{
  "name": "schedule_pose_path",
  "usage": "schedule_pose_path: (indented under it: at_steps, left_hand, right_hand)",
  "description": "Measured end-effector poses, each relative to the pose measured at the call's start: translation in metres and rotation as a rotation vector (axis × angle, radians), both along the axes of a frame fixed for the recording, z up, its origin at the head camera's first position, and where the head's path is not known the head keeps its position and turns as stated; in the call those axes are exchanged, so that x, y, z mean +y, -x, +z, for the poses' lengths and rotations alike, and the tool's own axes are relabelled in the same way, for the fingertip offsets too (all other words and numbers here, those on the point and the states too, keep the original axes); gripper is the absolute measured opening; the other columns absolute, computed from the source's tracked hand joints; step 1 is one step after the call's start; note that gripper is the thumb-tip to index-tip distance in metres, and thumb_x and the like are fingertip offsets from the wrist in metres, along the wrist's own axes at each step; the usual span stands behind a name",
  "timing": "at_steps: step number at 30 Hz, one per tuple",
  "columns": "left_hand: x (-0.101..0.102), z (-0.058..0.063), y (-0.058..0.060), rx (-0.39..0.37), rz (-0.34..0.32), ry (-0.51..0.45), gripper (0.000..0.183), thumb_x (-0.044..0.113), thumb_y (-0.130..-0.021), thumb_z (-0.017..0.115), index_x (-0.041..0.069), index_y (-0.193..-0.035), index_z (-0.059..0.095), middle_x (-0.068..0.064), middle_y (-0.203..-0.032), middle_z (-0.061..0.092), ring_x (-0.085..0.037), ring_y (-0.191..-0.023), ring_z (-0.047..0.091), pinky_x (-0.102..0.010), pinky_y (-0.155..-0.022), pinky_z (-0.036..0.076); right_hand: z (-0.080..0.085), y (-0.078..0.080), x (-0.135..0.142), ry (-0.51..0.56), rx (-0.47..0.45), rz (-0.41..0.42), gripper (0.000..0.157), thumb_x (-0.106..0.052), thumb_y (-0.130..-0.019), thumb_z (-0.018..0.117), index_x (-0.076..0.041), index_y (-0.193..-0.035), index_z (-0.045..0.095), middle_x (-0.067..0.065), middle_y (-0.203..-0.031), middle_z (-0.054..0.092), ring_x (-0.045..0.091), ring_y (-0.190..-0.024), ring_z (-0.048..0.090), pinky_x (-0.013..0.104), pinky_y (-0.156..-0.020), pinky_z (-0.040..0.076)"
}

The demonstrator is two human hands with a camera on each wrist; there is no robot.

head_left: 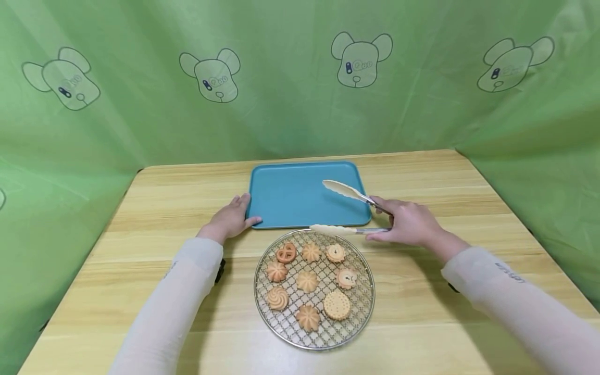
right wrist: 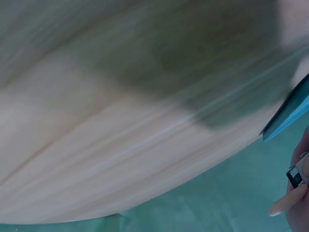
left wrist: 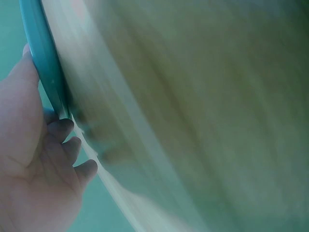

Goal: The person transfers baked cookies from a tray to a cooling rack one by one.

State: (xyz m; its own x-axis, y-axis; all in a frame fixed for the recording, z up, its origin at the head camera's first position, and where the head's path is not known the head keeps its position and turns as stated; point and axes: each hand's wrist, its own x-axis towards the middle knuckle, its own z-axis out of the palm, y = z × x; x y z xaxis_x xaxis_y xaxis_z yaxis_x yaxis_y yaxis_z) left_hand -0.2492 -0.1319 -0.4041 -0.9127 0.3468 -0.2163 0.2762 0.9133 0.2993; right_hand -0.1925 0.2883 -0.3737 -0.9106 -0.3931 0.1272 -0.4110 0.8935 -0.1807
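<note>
My left hand (head_left: 229,217) holds the near left corner of a blue rectangular tray (head_left: 300,195), the thumb over its rim. In the left wrist view the thumb and fingertips are at the edge of the tray (left wrist: 47,63). My right hand (head_left: 410,223) grips metal tongs with pale scalloped tips (head_left: 344,189). Their arms stand apart with nothing between them, one tip above the tray and the other at the far rim of a round wire rack (head_left: 315,348). On the rack lie several cookies, among them a pretzel-shaped one (head_left: 286,253) and a round dotted one (head_left: 336,305).
Everything stands on a light wooden table (head_left: 187,187). Green curtains (head_left: 290,120) with bear-head drawings hang behind it and on both sides. The rack lies between the forearms, just in front of the tray.
</note>
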Motion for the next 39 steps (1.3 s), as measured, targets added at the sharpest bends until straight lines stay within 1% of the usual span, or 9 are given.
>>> schedule_pose_path:
  at_steps: [3,6,12,16,19,27,33,35,39]
  left_hand:
    - [0.0,0.0,0.0,-0.002,0.001,-0.003,0.086,0.053,-0.096,0.044,0.0,-0.151,0.006,-0.016,-0.157,0.009,-0.033,-0.143,0.007,-0.045,-0.115,0.012]
    - [0.0,-0.001,0.0,-0.004,0.0,-0.006,0.086,0.052,-0.096,0.045,0.0,-0.151,0.005,-0.016,-0.157,0.008,-0.033,-0.143,0.007,-0.045,-0.115,0.012]
    - [-0.001,-0.004,0.001,0.003,0.0,0.005,0.086,0.053,-0.096,0.044,0.0,-0.151,0.005,-0.016,-0.157,0.008,-0.033,-0.143,0.007,-0.045,-0.115,0.012]
    - [-0.001,-0.004,0.001,0.006,-0.002,0.005,0.086,0.053,-0.096,0.044,0.0,-0.151,0.005,-0.016,-0.157,0.009,-0.033,-0.143,0.007,-0.045,-0.115,0.012]
    - [-0.001,-0.004,0.001,0.007,-0.001,0.003,0.086,0.053,-0.096,0.044,0.0,-0.151,0.005,-0.016,-0.157,0.009,-0.033,-0.143,0.007,-0.045,-0.115,0.013]
    - [-0.001,-0.002,0.002,0.0,0.003,-0.004,0.086,0.053,-0.096,0.045,0.0,-0.151,0.006,-0.016,-0.157,0.009,-0.033,-0.143,0.007,-0.045,-0.115,0.013]
    - [-0.001,-0.001,0.001,-0.006,0.005,-0.004,0.086,0.053,-0.096,0.045,0.0,-0.151,0.005,-0.015,-0.157,0.009,-0.033,-0.143,0.007,-0.045,-0.115,0.012]
    - [-0.001,-0.001,0.002,-0.004,0.006,-0.004,0.086,0.053,-0.096,0.045,0.001,-0.151,0.005,-0.015,-0.157,0.009,-0.033,-0.143,0.007,-0.045,-0.115,0.012]
    - [-0.001,-0.002,0.002,-0.001,0.006,-0.008,0.086,0.053,-0.096,0.045,0.001,-0.151,0.005,-0.015,-0.157,0.009,-0.033,-0.143,0.007,-0.045,-0.115,0.012]
  right_hand:
    - [-0.001,0.003,-0.003,0.031,0.003,-0.039,0.106,-0.074,-0.064,0.069,-0.01,-0.145,0.042,0.009,-0.101,0.067,0.015,-0.061,0.05,0.031,-0.051,0.045]
    - [-0.002,0.006,-0.006,0.06,0.003,-0.079,0.105,-0.072,-0.065,0.07,-0.01,-0.144,0.042,0.013,-0.105,0.067,0.017,-0.063,0.051,0.032,-0.051,0.045]
    - [-0.006,0.013,-0.008,0.085,-0.02,-0.161,0.109,-0.075,-0.064,0.069,-0.009,-0.146,0.039,0.017,-0.102,0.064,0.023,-0.066,0.053,0.034,-0.05,0.045]
    - [-0.006,0.017,-0.009,0.102,-0.059,-0.225,0.113,-0.077,-0.064,0.066,-0.01,-0.149,0.032,0.022,-0.106,0.061,0.028,-0.074,0.054,0.035,-0.051,0.045]
    - [-0.006,0.021,-0.011,0.125,-0.086,-0.272,0.113,-0.076,-0.066,0.066,-0.012,-0.151,0.029,0.026,-0.111,0.06,0.028,-0.072,0.053,0.034,-0.049,0.043]
    - [-0.007,0.031,-0.01,0.159,-0.124,-0.379,0.115,-0.078,-0.066,0.064,-0.011,-0.151,0.026,0.021,-0.094,0.06,0.027,-0.063,0.049,0.034,-0.044,0.037]
    - [-0.007,0.036,-0.007,0.162,-0.136,-0.419,0.115,-0.079,-0.067,0.062,-0.006,-0.15,0.027,0.013,-0.071,0.05,0.027,-0.06,0.048,0.034,-0.045,0.036]
    - [-0.007,0.038,-0.006,0.166,-0.13,-0.427,0.112,-0.078,-0.068,0.061,-0.005,-0.148,0.032,0.012,-0.07,0.05,0.028,-0.062,0.05,0.035,-0.045,0.037]
    - [-0.007,0.04,-0.004,0.186,-0.121,-0.45,0.106,-0.078,-0.069,0.06,-0.002,-0.141,0.04,0.016,-0.079,0.057,0.033,-0.07,0.055,0.038,-0.048,0.041]
